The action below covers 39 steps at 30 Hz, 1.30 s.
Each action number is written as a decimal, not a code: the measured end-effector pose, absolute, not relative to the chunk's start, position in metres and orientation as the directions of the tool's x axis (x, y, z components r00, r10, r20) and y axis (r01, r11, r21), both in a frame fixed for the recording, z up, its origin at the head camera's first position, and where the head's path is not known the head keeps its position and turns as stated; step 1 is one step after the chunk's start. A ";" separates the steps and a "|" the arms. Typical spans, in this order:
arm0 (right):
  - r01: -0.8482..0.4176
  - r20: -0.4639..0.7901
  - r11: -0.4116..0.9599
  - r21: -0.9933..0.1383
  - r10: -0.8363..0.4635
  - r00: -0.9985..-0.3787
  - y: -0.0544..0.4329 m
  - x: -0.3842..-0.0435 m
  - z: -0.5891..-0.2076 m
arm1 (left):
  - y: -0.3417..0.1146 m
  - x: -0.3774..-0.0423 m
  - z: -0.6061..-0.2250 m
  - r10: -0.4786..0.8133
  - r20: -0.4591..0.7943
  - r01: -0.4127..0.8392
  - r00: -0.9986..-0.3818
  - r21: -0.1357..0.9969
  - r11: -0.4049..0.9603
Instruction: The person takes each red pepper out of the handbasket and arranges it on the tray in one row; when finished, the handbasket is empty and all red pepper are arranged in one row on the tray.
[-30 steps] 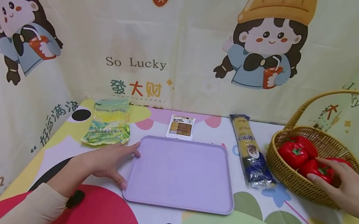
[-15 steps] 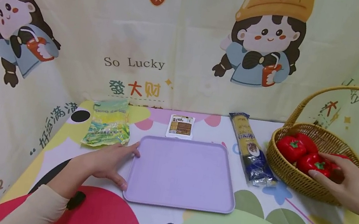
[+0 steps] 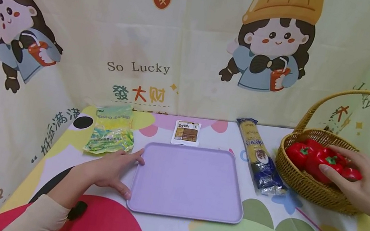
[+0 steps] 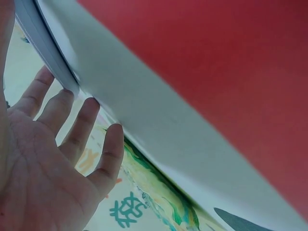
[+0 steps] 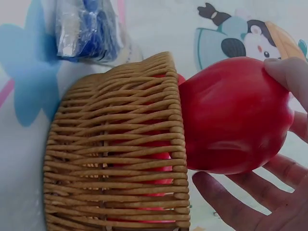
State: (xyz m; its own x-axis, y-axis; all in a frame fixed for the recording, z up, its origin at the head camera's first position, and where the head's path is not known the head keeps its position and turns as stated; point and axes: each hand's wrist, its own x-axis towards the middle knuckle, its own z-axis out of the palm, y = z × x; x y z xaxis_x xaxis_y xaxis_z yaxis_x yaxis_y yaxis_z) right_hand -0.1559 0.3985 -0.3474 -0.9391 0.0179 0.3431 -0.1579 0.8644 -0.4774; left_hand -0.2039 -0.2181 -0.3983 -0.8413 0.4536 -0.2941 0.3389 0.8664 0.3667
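Thumb and fingers of my right grip point(image 3: 369, 185) were curled round a glossy red bell pepper point(image 5: 231, 118), parted only by the width of its body. The pepper was at the right of the head view, raised over the rim of a round brown wicker basket point(image 3: 308, 190) with a tall arched handle; other red peppers point(image 3: 296, 155) lay behind and beside it.

Its skin looked slick, and with one fingertip seeming only lightly set near its lower edge, I judged it could slip and knock the others. A low, sideways pull might catch the rim and tip the basket, or shove it into the long blue-and-gold plastic packet point(image 3: 259, 156) just beside it.

Outstretched, my left grip point(image 3: 111, 170) touched the left edge of a flat lilac rectangular tray point(image 3: 188, 181), centre frame; too hard a push could slide it across the cloth-covered worktop point(image 3: 166, 227).

From the head view my far fingers were partly hidden, so I couldn't tell how firmly they bore. The basket's floor was covered, its handle was cut off at the right edge, and the left wrist view caught merely a sliver of tray.
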 end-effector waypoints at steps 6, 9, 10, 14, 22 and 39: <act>-0.202 0.389 0.815 -0.543 0.031 -0.921 0.395 -0.155 -0.347 | -0.216 -0.203 -0.399 0.445 -0.304 0.329 -0.842 0.363 0.872; -0.228 0.423 0.791 -0.568 0.043 -0.905 0.391 -0.155 -0.347 | -0.216 -0.204 -0.398 0.441 -0.314 0.324 -0.841 0.361 0.874; -0.237 0.436 0.785 -0.573 0.046 -0.899 0.390 -0.155 -0.347 | -0.216 -0.204 -0.398 0.435 -0.320 0.318 -0.842 0.357 0.878; -0.287 0.486 0.767 -0.574 0.037 -0.873 0.381 -0.156 -0.343 | -0.216 -0.205 -0.399 0.437 -0.318 0.321 -0.842 0.355 0.878; -0.411 0.533 0.702 -0.581 -0.052 -0.844 0.359 -0.165 -0.338 | -0.216 -0.206 -0.397 0.451 -0.312 0.335 -0.836 0.360 0.871; -0.566 0.539 0.554 -0.610 -0.234 -0.809 0.301 -0.191 -0.337 | -0.218 -0.207 -0.398 0.445 -0.318 0.329 -0.837 0.357 0.874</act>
State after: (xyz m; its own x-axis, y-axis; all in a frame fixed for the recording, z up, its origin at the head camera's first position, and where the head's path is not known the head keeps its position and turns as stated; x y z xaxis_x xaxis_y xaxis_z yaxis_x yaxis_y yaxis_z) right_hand -0.1914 0.3013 -0.3370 -0.8093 -0.2340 0.5387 -0.5664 0.5539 -0.6103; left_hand -0.2066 -0.2181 -0.3977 -0.8370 0.4451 -0.3183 0.3291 0.8742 0.3572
